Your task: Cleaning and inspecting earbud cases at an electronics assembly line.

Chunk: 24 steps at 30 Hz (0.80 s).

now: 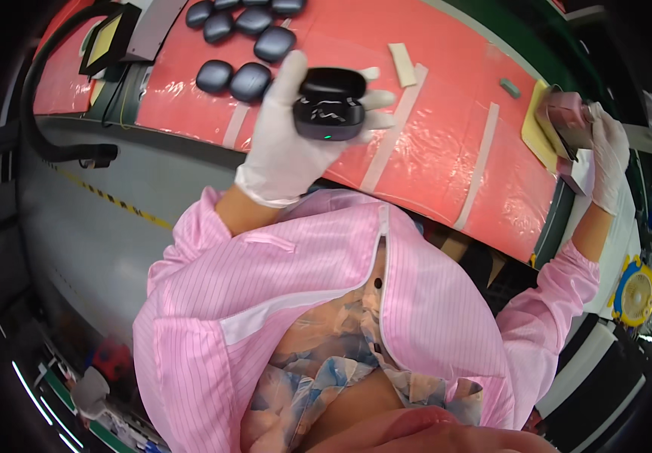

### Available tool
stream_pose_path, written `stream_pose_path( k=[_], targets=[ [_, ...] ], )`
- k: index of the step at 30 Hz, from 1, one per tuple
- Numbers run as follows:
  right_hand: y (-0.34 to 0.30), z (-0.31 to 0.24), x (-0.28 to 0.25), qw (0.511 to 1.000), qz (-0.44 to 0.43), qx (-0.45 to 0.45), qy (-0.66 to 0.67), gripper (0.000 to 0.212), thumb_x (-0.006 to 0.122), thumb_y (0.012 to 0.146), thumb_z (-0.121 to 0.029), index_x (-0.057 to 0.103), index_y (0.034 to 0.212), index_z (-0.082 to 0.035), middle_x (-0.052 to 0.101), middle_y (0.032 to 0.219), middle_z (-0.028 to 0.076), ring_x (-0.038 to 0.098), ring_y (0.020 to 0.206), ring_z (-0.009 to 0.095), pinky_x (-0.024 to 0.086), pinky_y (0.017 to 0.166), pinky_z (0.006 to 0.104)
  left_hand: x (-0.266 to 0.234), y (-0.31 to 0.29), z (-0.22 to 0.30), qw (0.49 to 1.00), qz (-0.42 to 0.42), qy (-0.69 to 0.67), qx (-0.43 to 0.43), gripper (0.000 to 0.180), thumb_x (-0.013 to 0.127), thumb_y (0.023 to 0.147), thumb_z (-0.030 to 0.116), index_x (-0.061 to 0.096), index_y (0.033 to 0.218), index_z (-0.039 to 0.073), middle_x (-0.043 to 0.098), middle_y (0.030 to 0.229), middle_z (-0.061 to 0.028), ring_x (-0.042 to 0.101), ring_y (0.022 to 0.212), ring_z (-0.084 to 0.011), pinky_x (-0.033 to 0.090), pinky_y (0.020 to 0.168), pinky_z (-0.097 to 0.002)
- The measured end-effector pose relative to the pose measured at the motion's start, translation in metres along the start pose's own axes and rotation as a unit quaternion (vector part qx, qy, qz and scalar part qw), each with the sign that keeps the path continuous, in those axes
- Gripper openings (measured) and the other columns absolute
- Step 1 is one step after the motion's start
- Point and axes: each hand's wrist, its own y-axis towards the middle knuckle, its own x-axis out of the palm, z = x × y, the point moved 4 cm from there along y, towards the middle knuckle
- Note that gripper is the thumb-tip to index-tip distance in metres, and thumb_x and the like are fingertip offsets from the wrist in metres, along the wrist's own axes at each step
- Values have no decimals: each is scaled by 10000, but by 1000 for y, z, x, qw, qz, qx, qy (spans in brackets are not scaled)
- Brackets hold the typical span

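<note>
My gloved left hand (284, 143) holds an earbud charging case (330, 113) over the mat. The dark case has its lid up, and a small green light glows on its front. Fingers show behind the case, with the thumb along its left side. At the far right, my gloved right hand (609, 155) grips the edge of a pinkish, box-shaped thing (565, 117), blurred and too unclear to name. That thing is beside a yellow pad (539, 130). Several closed dark cases (251, 81) lie on the mat beyond and left of my left hand.
A red mat (447, 151) under clear film covers the bench, with pale tape strips across it. A cream strip (401, 65) and a small green block (509, 88) lie there. At left stand a black-framed device (107, 41) and a bent black arm (30, 90). A yellow-blue fan (634, 291) is at right.
</note>
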Motion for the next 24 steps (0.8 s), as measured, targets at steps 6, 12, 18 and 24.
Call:
stream_pose_path(
  k=[6,12,18,24],
  targets=[
    [-97,-202,41,881,49,-303,360,272,579,788,68,677,1011,-53,660,962,56,617,827,202,486,771,306,11,5,-28,999,13,-37,-15,695,399,942,564,520,1220,-62,611,1188,-181,652,968,-309,540,805,-379],
    [-144,-244,70,903,61,-361,227,426,687,619,83,718,970,-156,564,813,23,542,726,213,443,613,308,-1,0,-31,998,50,-4,-36,515,419,968,462,606,1004,-17,662,936,-152,663,892,-256,588,737,-422],
    [-149,-229,77,867,65,-204,450,300,628,705,160,682,938,-21,570,896,75,594,815,188,492,711,288,6,-1,-35,997,40,-26,-61,535,427,958,487,621,987,-11,669,899,-135,666,868,-240,556,767,-382],
    [-157,-250,81,886,40,-312,342,349,654,659,139,713,912,-94,605,831,40,597,780,200,486,681,293,-6,-1,-33,991,127,32,9,531,419,953,504,629,964,17,667,871,-99,656,808,-209,540,748,-357]
  ],
)
